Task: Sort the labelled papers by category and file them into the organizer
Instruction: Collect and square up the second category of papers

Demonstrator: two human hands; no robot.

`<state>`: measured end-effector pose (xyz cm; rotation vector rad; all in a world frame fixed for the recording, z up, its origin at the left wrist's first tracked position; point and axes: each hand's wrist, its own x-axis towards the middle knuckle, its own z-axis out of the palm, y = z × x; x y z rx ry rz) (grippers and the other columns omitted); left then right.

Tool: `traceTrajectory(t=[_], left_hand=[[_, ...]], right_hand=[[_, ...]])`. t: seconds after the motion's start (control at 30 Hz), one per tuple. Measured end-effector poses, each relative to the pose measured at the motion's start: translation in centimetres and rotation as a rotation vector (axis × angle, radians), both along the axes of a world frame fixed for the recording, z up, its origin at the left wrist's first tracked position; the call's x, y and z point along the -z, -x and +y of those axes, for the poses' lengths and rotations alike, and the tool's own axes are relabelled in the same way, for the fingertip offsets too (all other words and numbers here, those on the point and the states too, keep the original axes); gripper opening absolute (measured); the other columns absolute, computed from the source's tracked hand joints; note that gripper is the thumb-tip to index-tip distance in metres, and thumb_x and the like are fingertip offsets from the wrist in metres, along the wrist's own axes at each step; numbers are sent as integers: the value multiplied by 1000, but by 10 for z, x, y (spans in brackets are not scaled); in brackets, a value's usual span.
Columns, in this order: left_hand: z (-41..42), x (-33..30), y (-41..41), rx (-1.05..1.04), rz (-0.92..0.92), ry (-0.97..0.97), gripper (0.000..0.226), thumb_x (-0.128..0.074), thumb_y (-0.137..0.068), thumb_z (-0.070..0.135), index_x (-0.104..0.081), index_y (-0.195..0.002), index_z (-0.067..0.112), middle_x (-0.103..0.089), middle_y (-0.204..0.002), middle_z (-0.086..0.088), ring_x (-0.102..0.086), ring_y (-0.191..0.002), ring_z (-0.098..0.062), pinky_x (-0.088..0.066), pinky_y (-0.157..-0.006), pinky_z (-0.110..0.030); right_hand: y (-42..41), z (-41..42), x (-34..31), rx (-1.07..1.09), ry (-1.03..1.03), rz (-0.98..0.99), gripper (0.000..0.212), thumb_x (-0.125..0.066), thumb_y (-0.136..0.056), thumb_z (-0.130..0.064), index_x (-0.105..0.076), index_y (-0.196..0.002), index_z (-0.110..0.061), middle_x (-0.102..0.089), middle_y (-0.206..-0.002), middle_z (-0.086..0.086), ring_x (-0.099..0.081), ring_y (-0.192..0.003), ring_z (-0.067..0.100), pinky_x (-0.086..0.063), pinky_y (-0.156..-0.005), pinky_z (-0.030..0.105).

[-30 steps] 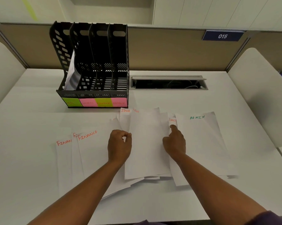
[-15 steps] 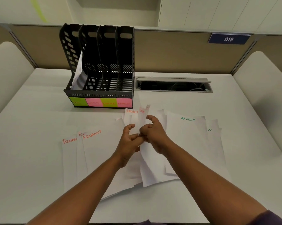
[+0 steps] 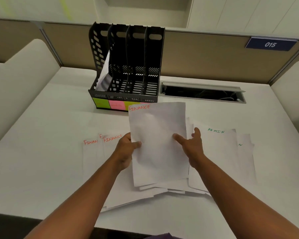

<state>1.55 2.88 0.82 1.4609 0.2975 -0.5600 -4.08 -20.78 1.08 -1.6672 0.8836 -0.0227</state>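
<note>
A white sheet labelled FINANCE (image 3: pixel 157 140) is lifted above the desk between both hands. My left hand (image 3: pixel 126 149) pinches its left edge with the thumb on top. My right hand (image 3: pixel 191 145) holds its right edge, thumb across the front and a finger behind. Below to the left lie FINANCE sheets (image 3: pixel 100 152). To the right lie ADMIN sheets (image 3: pixel 222 152). More sheets sit hidden under the lifted one. The black four-slot organizer (image 3: pixel 128 69) stands behind, with green and pink labels on its front and paper (image 3: pixel 104 78) in the leftmost slot.
An open cable tray (image 3: pixel 202 92) is sunk into the desk right of the organizer. Beige partitions close the back, with a blue sign 015 (image 3: pixel 271 44). White curved dividers stand at both sides. The desk's front edge runs below my forearms.
My hands came together over the middle pile and then lifted a FINANCE sheet off it, now held up by both edges. The view has shifted slightly left.
</note>
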Motion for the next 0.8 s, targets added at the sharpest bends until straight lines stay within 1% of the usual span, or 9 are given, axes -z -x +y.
traceTrajectory(t=[0.07, 0.13, 0.2, 0.23, 0.3, 0.37, 0.4, 0.53, 0.8], left_hand=[[11, 3, -5, -15, 58, 88, 40, -60, -91, -7, -61, -128, 8, -71, -120, -13, -66, -111, -37, -53, -96, -53], [18, 6, -7, -29, 79, 112, 39, -60, -91, -8, -62, -127, 6, -71, -120, -14, -67, -109, -36, -55, -93, -50], [22, 6, -6, -61, 62, 22, 35, -63, -91, -5, -63, -124, 5, -71, -117, -14, -69, -103, -32, -56, -90, -46], [25, 6, -6, -86, 35, -89, 33, -65, -90, 0, -63, -123, 7, -71, -118, -13, -69, -101, -29, -56, -89, -43], [30, 12, -6, -178, -8, -424, 44, -67, -86, 11, -57, -129, 14, -64, -127, -7, -60, -111, -26, -50, -92, -38], [38, 14, -4, -246, 21, -785, 66, -64, -79, 20, -41, -140, 21, -50, -138, -4, -44, -125, -30, -39, -101, -42], [43, 15, -3, -235, 61, -893, 75, -63, -76, 22, -32, -144, 22, -41, -143, -6, -38, -128, -32, -36, -104, -46], [59, 21, -1, -188, 252, -1000, 97, -66, -76, 33, -6, -152, 23, -12, -154, -12, -22, -136, -36, -26, -111, -51], [77, 31, 0, -233, 175, -1082, 63, -68, -80, 29, -37, -134, 18, -48, -126, -13, -46, -117, -35, -35, -98, -50]], right_hand=[[0, 1, -5, -70, -123, -10, 102, -85, -77, -46, -24, -156, -26, -55, -136, 2, -58, -121, 29, -49, -98, 46], [-3, 0, -5, -152, -153, -22, 66, -83, -83, -35, -53, -138, -17, -71, -118, 1, -70, -104, 28, -56, -93, 48], [-7, 4, -4, -223, -154, -59, 24, -74, -91, -20, -70, -113, -13, -77, -105, 9, -74, -95, 29, -60, -89, 48], [-9, 6, -3, -241, -147, -66, 13, -69, -94, -15, -72, -106, -12, -77, -104, 12, -74, -90, 28, -61, -87, 48], [-14, 12, 0, -244, -124, -53, 9, -65, -95, -11, -73, -100, -11, -77, -101, 15, -72, -83, 27, -60, -84, 48], [-17, 16, 1, -244, -94, -41, 10, -63, -95, -10, -72, -97, -11, -76, -97, 15, -71, -80, 28, -60, -82, 48], [-18, 18, 3, -244, -84, -35, 9, -62, -95, -10, -72, -96, -11, -76, -96, 14, -70, -79, 28, -60, -80, 48], [-21, 27, 9, -241, -32, -5, 9, -60, -94, -9, -69, -92, -9, -74, -93, 14, -67, -78, 28, -59, -78, 45], [-16, 40, 20, -297, 9, 87, 10, -57, -97, -12, -66, -99, -10, -72, -99, 10, -69, -91, 32, -58, -82, 44]])
